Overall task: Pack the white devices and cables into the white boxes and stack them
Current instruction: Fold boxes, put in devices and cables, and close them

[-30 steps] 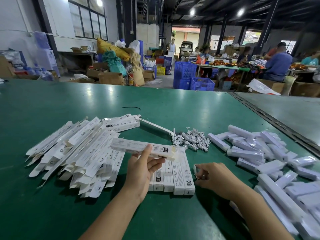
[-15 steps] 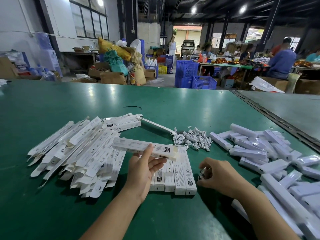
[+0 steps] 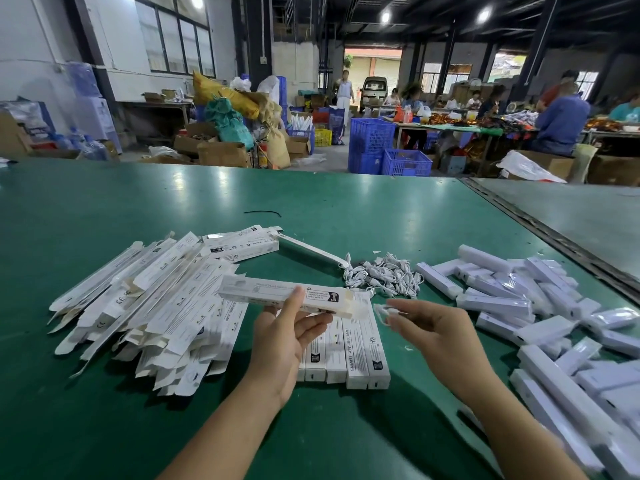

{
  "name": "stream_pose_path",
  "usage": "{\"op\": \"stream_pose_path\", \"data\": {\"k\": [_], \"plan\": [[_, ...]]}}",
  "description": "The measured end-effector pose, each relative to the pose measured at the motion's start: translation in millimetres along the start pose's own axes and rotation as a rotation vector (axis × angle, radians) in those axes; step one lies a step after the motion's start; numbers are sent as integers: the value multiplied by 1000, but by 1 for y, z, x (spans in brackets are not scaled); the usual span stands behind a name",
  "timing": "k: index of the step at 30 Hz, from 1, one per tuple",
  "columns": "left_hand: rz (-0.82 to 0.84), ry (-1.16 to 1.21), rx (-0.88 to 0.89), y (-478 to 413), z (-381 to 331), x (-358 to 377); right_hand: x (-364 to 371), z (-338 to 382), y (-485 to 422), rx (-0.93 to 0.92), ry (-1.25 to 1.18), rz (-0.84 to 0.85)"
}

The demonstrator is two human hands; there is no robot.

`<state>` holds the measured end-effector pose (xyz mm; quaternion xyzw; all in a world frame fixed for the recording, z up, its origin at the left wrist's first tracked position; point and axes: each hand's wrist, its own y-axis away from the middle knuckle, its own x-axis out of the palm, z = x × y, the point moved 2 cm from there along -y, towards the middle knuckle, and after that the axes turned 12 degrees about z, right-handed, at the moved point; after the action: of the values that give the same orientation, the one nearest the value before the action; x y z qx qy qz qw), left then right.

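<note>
My left hand (image 3: 291,336) grips a long white box (image 3: 277,293) held level above the table, its open end flap pointing right. My right hand (image 3: 434,329) pinches a small coiled white cable (image 3: 382,311) just right of that open end. Below the hands lies a row of packed white boxes (image 3: 356,355) side by side. A heap of flat unfolded boxes (image 3: 149,299) lies to the left. Coiled white cables (image 3: 384,275) are piled behind the hands. White bar-shaped devices (image 3: 540,306) are spread over the right of the table.
The green table (image 3: 311,209) stretches far ahead, with a black cable tie (image 3: 263,213) on it. A grey table (image 3: 581,216) adjoins on the right across a metal seam. Blue crates, sacks, cartons and seated people fill the hall beyond.
My right hand has risen from the table and moved left with the cable, up to the box's open end. The left hand has kept the box in the same place.
</note>
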<state>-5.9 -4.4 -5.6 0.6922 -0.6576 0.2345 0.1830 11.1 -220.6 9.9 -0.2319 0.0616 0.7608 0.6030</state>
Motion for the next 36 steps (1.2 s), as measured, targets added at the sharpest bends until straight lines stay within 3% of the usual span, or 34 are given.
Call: {"op": "stream_pose_path", "data": {"k": [9, 19, 28, 36], "plan": [[76, -46, 16, 4, 3, 11, 26, 10, 3, 69, -511, 50], [141, -164, 84, 11, 8, 18, 31, 3, 3, 105, -532, -134], [89, -144, 91, 8, 8, 15, 36, 2, 1, 177, -607, -49], [143, -219, 104, 10, 9, 17, 39, 3, 1, 121, -724, -26]]}}
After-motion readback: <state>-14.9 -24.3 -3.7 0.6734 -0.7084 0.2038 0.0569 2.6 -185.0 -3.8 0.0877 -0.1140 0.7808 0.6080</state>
